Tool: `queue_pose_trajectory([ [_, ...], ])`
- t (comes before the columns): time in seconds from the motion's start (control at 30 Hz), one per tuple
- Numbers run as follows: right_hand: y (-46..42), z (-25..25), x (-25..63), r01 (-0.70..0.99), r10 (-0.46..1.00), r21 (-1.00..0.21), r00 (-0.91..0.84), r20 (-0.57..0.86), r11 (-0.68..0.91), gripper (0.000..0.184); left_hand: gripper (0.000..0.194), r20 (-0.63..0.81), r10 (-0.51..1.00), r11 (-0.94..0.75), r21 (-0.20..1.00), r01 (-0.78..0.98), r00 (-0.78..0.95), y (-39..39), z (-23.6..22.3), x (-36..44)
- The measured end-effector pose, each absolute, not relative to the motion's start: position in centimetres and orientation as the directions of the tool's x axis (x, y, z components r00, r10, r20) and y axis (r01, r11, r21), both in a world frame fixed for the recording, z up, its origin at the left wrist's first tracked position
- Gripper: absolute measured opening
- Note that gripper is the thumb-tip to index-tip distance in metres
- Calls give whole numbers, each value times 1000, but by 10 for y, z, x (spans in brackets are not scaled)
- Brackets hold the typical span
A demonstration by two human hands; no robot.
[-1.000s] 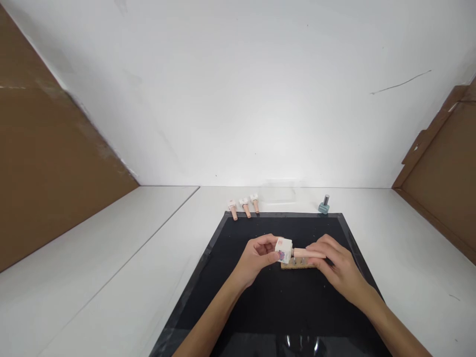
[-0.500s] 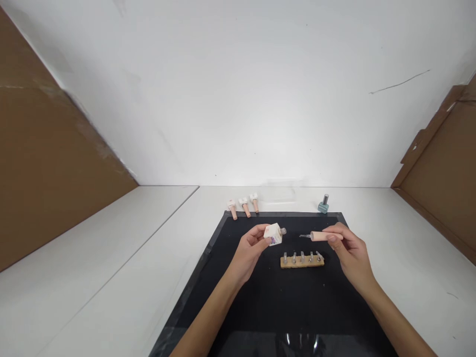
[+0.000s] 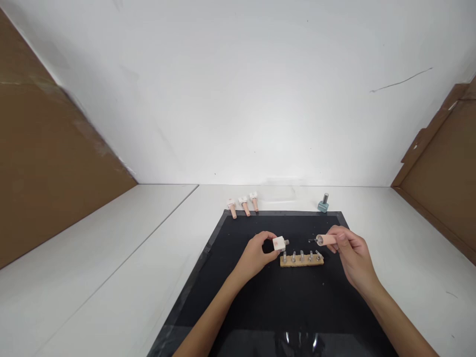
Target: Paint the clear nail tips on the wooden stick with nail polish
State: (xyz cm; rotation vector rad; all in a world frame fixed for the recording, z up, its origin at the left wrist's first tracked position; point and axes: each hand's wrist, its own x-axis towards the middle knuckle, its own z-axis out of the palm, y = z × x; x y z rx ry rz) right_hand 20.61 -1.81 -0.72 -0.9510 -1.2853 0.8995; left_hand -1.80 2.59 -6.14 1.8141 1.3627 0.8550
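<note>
Between the thumb and fingers of my left hand (image 3: 256, 254) is a white nail polish bottle (image 3: 278, 243), its bare neck pointing right. My right hand (image 3: 349, 250) grips the pink cap (image 3: 326, 240) of a nail polish brush, whose thin dark brush (image 3: 313, 241) points left toward the bottle. Cap and bottle are apart. Just in front of them, a tan strip (image 3: 302, 263) carries several clear nail tips (image 3: 302, 256) standing up in a row; the rightmost one leans.
Three white bottles with pink caps (image 3: 243, 206) lie at the mat's back left edge. A blue-green bottle with a silver cap (image 3: 323, 204) stands at the back right. A black mat (image 3: 260, 302) covers the white table (image 3: 92, 277), with brown cardboard (image 3: 44, 148) at both sides.
My left hand has lowered the bottle and turned it, moving slightly right toward the strip. My right hand has drawn the brush a little right and tilted it, so the cap's open end shows.
</note>
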Motion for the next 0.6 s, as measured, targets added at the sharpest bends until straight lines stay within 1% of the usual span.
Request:
queue_pose_trajectory([
  [0.13,-17,-8,206,-35,939,-940,79,335,338,41,21,76,969,-198,812,550,236,28,-64,-22],
  [0.23,-17,-9,207,-49,943,-945,96,318,324,40,35,77,963,-217,789,574,258,27,-62,-26],
  [0.3,-17,-9,207,-60,945,-947,112,308,316,39,46,108,952,-268,749,606,287,23,-56,-29],
  [0.33,-17,-9,208,-65,945,-948,119,303,312,39,47,133,945,-300,717,629,299,21,-52,-30],
  [0.4,-17,-7,208,-74,946,-949,130,296,307,39,40,172,922,-372,645,667,348,17,-44,-30],
  [0.5,-16,-4,208,-88,945,-948,147,292,307,40,28,164,873,-465,563,683,459,10,-38,-28],
  [0.6,-15,-3,208,-99,943,-947,163,289,307,40,27,175,854,-509,470,721,489,6,-42,-25],
])
